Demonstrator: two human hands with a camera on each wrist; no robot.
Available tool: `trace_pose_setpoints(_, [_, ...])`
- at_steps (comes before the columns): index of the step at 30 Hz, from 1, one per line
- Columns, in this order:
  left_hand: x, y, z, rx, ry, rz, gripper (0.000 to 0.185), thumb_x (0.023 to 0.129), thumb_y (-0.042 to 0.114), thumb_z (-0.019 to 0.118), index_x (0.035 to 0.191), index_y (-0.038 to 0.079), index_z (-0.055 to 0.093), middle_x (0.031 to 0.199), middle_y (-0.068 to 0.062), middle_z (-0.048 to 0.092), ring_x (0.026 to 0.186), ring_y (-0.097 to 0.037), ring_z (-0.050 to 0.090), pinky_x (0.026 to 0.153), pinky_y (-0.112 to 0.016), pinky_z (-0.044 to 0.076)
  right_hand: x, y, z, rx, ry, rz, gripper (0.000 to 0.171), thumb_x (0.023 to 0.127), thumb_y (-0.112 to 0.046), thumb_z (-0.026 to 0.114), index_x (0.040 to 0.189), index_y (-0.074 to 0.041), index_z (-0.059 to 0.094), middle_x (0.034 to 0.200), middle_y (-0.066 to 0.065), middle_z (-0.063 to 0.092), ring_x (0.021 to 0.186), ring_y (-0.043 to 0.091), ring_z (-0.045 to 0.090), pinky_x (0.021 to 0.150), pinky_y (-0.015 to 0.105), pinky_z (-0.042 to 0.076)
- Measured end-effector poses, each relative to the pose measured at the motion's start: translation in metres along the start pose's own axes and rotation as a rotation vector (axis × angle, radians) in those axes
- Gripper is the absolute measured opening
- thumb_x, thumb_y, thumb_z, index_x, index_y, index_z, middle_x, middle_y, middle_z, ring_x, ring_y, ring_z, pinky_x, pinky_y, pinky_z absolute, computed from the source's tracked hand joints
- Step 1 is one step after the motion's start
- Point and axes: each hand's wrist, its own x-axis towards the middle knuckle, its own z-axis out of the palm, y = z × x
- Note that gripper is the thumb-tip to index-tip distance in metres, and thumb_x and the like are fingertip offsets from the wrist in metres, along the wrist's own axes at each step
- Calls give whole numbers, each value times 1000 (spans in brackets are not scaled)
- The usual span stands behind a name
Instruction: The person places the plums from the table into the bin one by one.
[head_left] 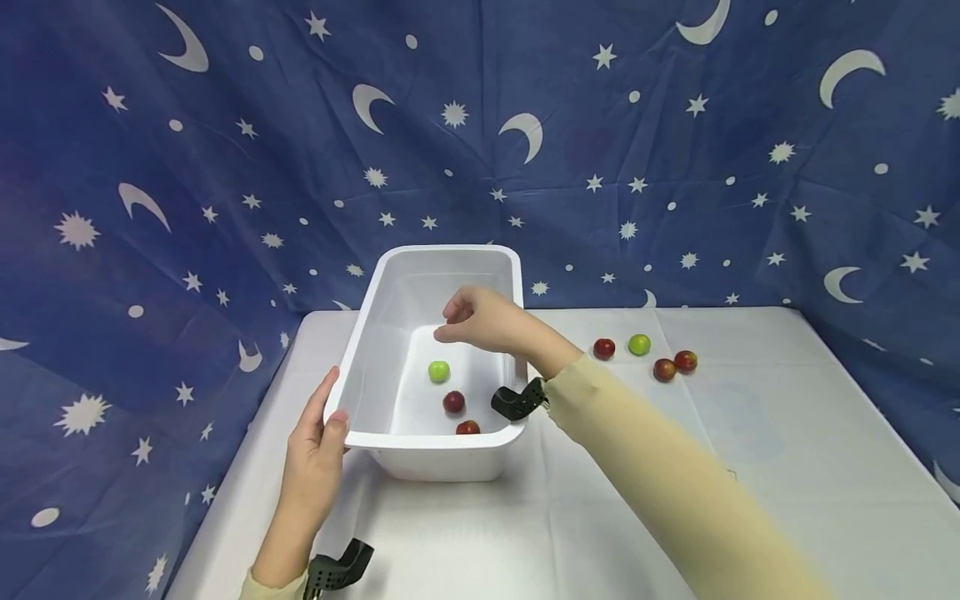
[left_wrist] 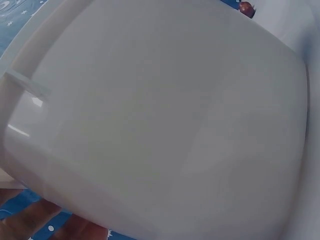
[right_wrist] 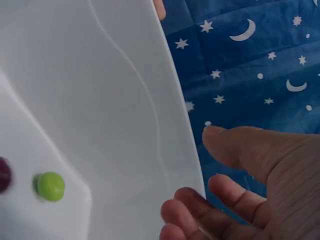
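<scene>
Left hand grips the near-left rim of the tub: thumb hooked over the rim edge, fingers against the outer wall. In the left wrist view the tub wall fills almost the whole frame, directly against the camera.

Right hand hangs above the tub interior, past the near rim, holding nothing. Its fingers are loosely curled and apart from the thumb; the right wrist view shows the empty palm with the tub wall just beside the fingertips.

Contents of the tub, relative to the right hand:
- Green fruit lies on the tub floor just below and slightly nearer than the fingertips, not touching them. It also shows in the right wrist view.
- Two red fruits lie nearer still, the second against the near wall.

Right of the right forearm, well apart from both hands, four fruits lie in a loose group on the table: three red, one green.

Beyond the table hangs the blue cloth with stars and moons.
</scene>
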Motion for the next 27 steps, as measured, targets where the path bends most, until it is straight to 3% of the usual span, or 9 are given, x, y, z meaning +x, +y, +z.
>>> trace_pose_setpoints(5, [0, 0, 0, 10, 13, 2, 48, 103, 19, 43, 148, 33, 38, 148, -1, 40, 116, -27, 51, 81, -19, 50, -16, 8, -19, 76, 79, -54, 34, 84, -32, 75, 108, -13, 61, 103, 0, 64, 95, 16, 60, 83, 36, 50])
trace_pose_setpoints(13, [0, 0, 1, -24, -2, 7, 49, 103, 17, 42, 149, 31, 37, 150, -3, 38, 120, -29, 48, 83, -20, 50, -43, 36, -47, 169, 220, -62, 45, 84, -35, 76, 118, -11, 59, 106, 2, 65, 95, 19, 61, 84, 36, 51])
trace_pose_setpoints(18, [0, 1, 1, -10, -2, 11, 49, 103, 17, 42, 150, 31, 37, 150, -3, 38, 120, -27, 48, 82, -19, 50, -57, 65, -58, 192, 288, -21, 58, 84, -41, 75, 129, -11, 54, 112, 5, 62, 99, 21, 59, 84, 35, 51])
trace_pose_setpoints(24, [0, 0, 1, 6, 16, 8, 48, 102, 18, 43, 149, 29, 39, 147, -2, 41, 114, -22, 51, 78, -18, 50, -71, 106, -66, 212, 314, 78, 68, 82, -49, 74, 135, -15, 49, 117, 5, 60, 94, 25, 58, 68, 32, 52])
trace_pose_setpoints(27, [0, 0, 1, 2, 14, 10, 49, 102, 17, 43, 149, 28, 38, 147, -4, 41, 113, -22, 51, 78, -19, 51, -78, 124, -69, 221, 324, 113, 71, 81, -50, 74, 136, -14, 47, 119, 6, 58, 94, 27, 59, 73, 36, 53])
